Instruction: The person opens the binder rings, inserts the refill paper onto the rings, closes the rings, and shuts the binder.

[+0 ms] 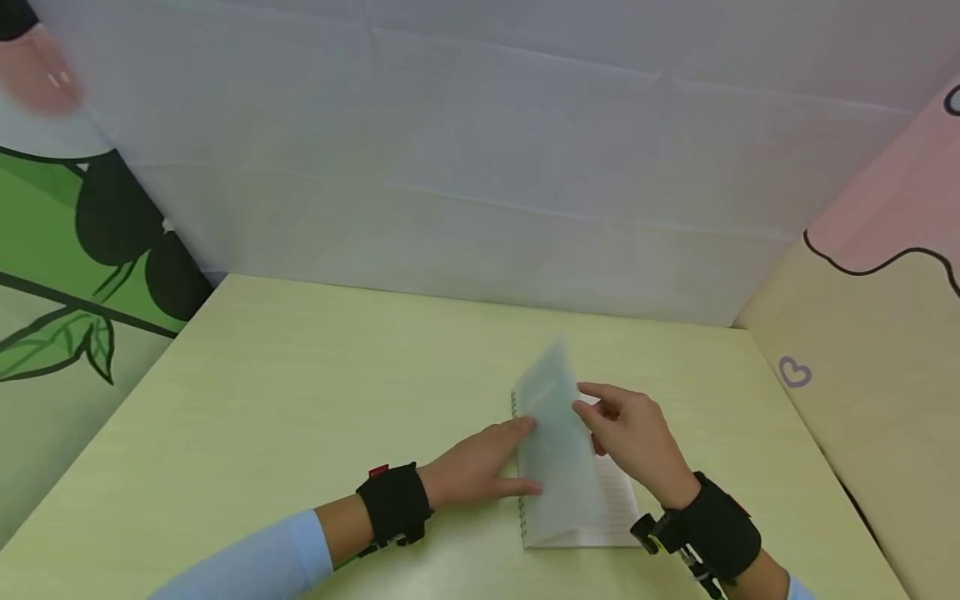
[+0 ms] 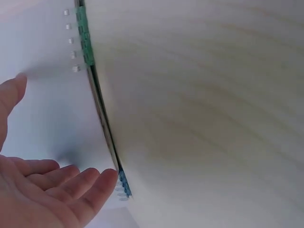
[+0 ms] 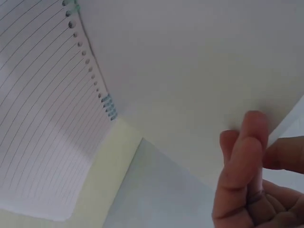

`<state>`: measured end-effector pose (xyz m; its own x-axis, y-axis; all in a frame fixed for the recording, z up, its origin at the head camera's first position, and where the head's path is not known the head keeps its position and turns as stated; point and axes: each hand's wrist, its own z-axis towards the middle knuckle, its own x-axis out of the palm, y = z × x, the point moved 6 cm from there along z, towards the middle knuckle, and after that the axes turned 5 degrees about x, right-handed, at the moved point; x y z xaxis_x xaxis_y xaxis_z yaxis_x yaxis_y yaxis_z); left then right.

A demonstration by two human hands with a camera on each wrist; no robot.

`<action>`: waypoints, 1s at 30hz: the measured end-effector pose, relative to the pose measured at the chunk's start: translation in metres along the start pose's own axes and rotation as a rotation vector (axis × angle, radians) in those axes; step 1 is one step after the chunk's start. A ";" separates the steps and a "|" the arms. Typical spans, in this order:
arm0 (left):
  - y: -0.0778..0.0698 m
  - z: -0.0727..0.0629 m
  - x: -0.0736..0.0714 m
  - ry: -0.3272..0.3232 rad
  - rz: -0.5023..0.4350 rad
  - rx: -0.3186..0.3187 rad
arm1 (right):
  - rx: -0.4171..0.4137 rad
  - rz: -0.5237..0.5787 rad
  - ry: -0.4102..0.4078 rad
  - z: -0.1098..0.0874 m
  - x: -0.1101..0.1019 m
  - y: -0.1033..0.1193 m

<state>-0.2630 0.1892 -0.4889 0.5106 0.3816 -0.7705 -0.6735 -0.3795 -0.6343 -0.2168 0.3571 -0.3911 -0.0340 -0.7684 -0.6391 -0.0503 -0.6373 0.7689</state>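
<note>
A notebook with a pale blue-grey cover (image 1: 551, 467) lies near the front of the table, its loose-leaf binding on the left. My right hand (image 1: 637, 437) pinches the cover's right edge between thumb and fingers and holds it raised at a slant. Beneath it shows a lined page (image 1: 618, 504), also seen in the right wrist view with punched holes along the binding (image 3: 108, 105). My left hand (image 1: 483, 465) touches the cover near the binding side, thumb and fingers spread. The left wrist view shows green and blue binding rings (image 2: 85, 40) beside its fingers (image 2: 97, 190).
The light wooden table (image 1: 337, 375) runs back to a white sheet wall (image 1: 450, 167). A printed green panel (image 1: 45, 233) stands on the left and a pink and cream panel (image 1: 885, 333) on the right. Each wrist wears a black strap (image 1: 396, 502).
</note>
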 end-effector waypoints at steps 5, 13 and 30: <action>0.002 0.003 0.007 0.050 0.087 -0.003 | 0.047 -0.065 -0.017 -0.003 -0.012 -0.020; 0.002 0.006 0.013 0.088 0.199 -0.003 | 0.109 -0.137 -0.009 -0.001 -0.018 -0.052; 0.000 0.007 0.020 0.124 0.414 -0.076 | 0.199 -0.187 0.025 0.014 0.005 -0.109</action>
<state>-0.2565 0.2026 -0.5045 0.2693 0.0814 -0.9596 -0.7959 -0.5421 -0.2694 -0.2252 0.4240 -0.4783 0.0186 -0.6411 -0.7673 -0.2487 -0.7463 0.6175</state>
